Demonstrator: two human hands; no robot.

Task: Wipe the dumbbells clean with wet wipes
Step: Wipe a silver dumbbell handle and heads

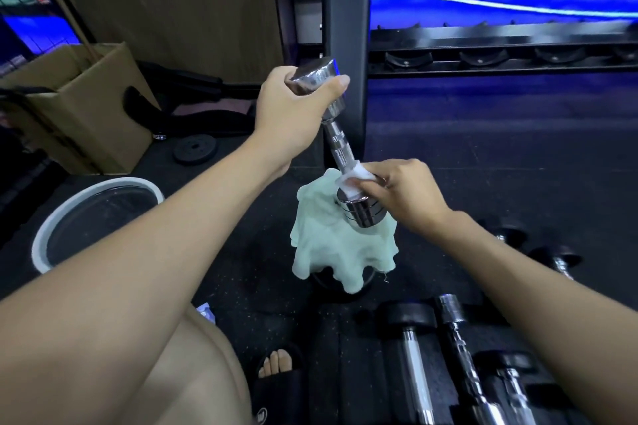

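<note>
Wiping is midway: my left hand (293,107) grips the chrome dumbbell (340,145), my right hand (402,193) pinches a wet wipe (352,179) round its handle; black dumbbells (411,331) near right look untouched.

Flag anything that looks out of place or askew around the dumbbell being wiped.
Nothing is damaged or spilled. The pale green cloth hangs crumpled over a dark round object on the floor. The chrome dumbbell stands tilted on it, left hand gripping its top, right hand pinching a white wet wipe.
</note>
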